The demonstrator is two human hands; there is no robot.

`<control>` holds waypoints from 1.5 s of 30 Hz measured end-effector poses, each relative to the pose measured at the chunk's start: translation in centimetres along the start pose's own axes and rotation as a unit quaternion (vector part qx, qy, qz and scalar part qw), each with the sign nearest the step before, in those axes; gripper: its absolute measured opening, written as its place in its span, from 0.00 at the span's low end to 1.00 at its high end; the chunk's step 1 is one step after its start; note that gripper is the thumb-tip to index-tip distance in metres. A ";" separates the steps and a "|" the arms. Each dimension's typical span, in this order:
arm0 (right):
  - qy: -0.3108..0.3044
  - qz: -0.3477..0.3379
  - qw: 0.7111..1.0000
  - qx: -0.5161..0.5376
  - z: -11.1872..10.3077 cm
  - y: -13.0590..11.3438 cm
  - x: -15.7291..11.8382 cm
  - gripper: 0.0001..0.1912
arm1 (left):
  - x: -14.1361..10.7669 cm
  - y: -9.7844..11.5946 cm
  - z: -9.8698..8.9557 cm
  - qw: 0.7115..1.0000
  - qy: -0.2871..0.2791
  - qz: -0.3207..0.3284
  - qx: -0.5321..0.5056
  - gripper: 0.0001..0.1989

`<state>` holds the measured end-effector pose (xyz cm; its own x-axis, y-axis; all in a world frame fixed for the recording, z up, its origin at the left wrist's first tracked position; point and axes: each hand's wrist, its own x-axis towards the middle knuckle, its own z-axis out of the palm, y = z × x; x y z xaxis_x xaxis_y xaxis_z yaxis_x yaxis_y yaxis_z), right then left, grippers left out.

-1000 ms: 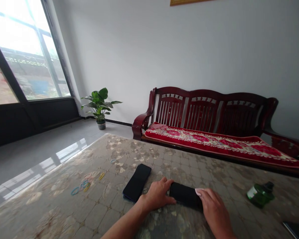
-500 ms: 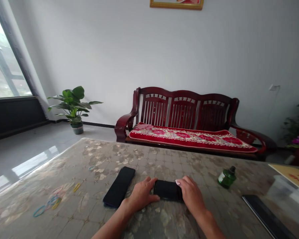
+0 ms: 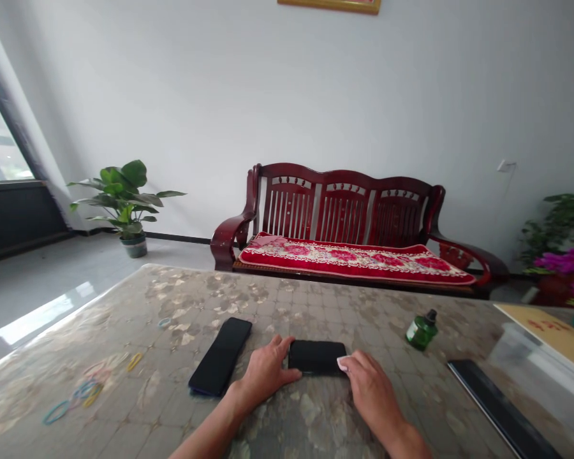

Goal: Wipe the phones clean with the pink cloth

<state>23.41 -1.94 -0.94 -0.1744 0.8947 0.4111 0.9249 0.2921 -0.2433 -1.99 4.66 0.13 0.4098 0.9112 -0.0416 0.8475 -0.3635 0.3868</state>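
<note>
Both long edges of a glossy black rectangular phone (image 3: 318, 358) are straddled at its left end by the bare left hand (image 3: 270, 370), thumb on the near side and fingers on the far side, so that hand looks clamped on it. The bare right hand (image 3: 370, 382) has gathered fingertips against the other end; whether they grip or merely rest, I cannot tell. The phone lies flat and crosswise on a grey-brown floral tablecloth (image 3: 287, 299), presumably so each hand can steady one end.

Beyond the right hand, a long, dark, flat slab (image 3: 500, 405) lies slantwise. Beside the left hand, a second black phone-shaped slab (image 3: 221, 357) with a bluish lower edge lies at an angle, perhaps parked within reach. Blue, pink and yellow elastic loops (image 3: 90, 390) lie farther left, seemingly kept loosely together. A squat green bottle with a dark cap (image 3: 421, 331) stands upright beyond the right hand. Past the table is a dark-red carved wooden bench (image 3: 344, 204), its red floral runner (image 3: 354, 258) probably there as seat padding.

Compared with half a second ago, the view has turned slightly right, and the right hand covers less, baring the phone's far right corner.
</note>
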 end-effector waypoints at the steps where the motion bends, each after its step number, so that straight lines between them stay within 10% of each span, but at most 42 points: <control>1: 0.002 0.006 1.000 -0.005 0.2 -0.2 0.2 0.15 | 0.0 0.0 0.1 1.000 0.003 -0.002 0.002 0.29; 10: -0.020 -0.071 0.997 0.020 2.1 -5.9 1.5 0.13 | 0.2 0.0 0.4 1.000 0.014 0.000 0.000 0.30; 20: 0.002 -0.057 0.998 0.027 -0.5 0.0 -1.4 0.15 | 0.5 -0.8 0.0 1.000 -0.009 0.015 -0.020 0.35; 30: -0.054 -0.063 0.997 0.000 1.6 -6.8 2.3 0.12 | 0.5 -0.9 0.5 1.000 -0.009 0.009 -0.019 0.34; 40: -0.034 0.035 0.998 -0.026 0.5 -1.8 2.2 0.15 | 0.7 -0.9 0.4 0.999 -0.004 0.007 -0.034 0.35; 45: -0.043 0.027 0.998 -0.039 2.2 -5.0 3.4 0.14 | 0.8 -1.1 0.7 0.999 0.000 0.005 -0.041 0.35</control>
<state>17.43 0.33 -0.23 -0.1494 0.9347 0.3227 0.9568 0.2190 -0.1914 -2.39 5.69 -0.95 0.4175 0.9080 -0.0366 0.8130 -0.3552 0.4613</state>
